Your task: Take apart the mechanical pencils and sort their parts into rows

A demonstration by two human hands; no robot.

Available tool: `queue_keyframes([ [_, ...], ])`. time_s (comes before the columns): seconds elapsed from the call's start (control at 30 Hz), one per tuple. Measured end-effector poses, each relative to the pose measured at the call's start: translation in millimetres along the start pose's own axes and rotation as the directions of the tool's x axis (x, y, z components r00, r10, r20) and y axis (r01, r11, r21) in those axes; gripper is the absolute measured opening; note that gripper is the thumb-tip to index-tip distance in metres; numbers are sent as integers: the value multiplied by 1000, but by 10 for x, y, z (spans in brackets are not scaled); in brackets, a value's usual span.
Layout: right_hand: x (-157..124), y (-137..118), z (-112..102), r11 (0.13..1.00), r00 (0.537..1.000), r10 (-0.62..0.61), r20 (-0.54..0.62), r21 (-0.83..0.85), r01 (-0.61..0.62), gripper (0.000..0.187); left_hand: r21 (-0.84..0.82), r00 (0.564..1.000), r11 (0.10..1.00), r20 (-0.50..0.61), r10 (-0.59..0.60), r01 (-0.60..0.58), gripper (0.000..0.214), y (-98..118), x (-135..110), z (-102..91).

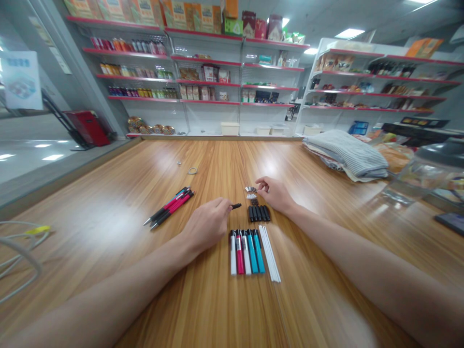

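Observation:
My left hand (212,220) is closed in a pinch around a black pen grip (236,206), whose end sticks out to the right. My right hand (273,193) has its thumb and forefinger drawn together at the right end of a row of silver pen tips (249,189). Small white pieces (251,196) and dark springs (254,202) lie just below the tips. Nearer me is a row of black grips (258,213). Several pen barrels (247,252) in white, pink and blue lie below them, beside thin white refills (270,253).
Whole pens (170,208) in pink, blue and black lie at left. A ring (192,170) sits farther back. Folded cloth (346,152), a clear jug (413,174) and a phone (451,223) stand or lie at right. A white cable (34,251) loops at left. Shelves (208,101) stand behind.

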State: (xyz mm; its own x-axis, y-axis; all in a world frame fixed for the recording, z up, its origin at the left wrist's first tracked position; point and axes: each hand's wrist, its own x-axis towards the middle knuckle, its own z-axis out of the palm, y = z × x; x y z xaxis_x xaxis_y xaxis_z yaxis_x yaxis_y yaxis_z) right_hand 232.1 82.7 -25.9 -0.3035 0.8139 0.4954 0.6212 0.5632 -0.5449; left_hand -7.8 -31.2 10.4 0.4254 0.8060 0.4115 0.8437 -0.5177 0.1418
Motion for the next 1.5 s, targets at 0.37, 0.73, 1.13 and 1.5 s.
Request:
queue_keyframes([
  [0.37,7,-33,19,1000,1000,13,-1,-18,-13,26,-17,1000,1000,9,3,-3,23,-8,10,14],
  [0.73,5,-55,17,999,1000,31,5,-43,-30,24,-4,1000,1000,8,-8,8,25,-7,14,21],
  [1.13,-194,-644,-141,916,920,-382,85,-101,389,30,-93,996,992,-35,76,-79,27,-19,8,0],
  [1.5,-208,-667,-60,901,895,-424,135,-36,432,34,-156,995,983,-47,92,-98,25,-9,5,10],
])
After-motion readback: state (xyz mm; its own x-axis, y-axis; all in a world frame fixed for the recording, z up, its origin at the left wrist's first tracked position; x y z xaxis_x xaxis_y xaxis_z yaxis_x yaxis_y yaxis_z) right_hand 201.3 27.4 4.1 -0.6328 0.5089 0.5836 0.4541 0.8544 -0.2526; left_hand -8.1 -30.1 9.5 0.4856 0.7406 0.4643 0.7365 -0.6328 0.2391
